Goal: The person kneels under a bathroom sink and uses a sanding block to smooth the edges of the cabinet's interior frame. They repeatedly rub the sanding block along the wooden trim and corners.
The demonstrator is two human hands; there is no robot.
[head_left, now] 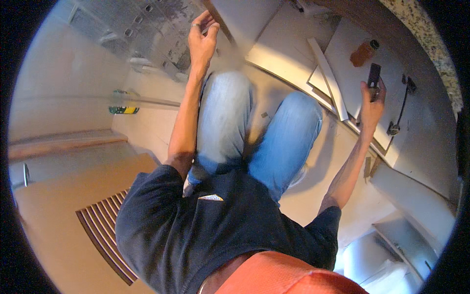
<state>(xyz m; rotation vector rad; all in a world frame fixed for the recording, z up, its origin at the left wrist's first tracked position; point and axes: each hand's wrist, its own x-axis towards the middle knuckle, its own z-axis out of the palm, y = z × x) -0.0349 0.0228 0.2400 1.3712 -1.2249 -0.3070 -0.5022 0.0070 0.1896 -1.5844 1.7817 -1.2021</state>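
Note:
My right hand (373, 105) is closed around a small dark rectangular device (374, 73), which sticks up beyond my fingers over the pale cabinet floor. Its exact kind does not show. Raised at the upper left, my left hand (202, 39) has bent fingers and thumb close to the dark edge of an upright panel (221, 22). What those fingers grip, if anything, I cannot make out. A ring is on one finger. Beyond the device lies an orange-brown bottle (362, 53) with a black cap. A long white strip (328, 78) lies left of my right hand.
A speckled stone counter edge (431, 44) curves along the upper right. Beside my right hand runs a thin dark rod (402, 110). At left are a green and yellow can (124, 102) and a striped slatted patch (110, 235). My bent knees (227, 98) are between my arms.

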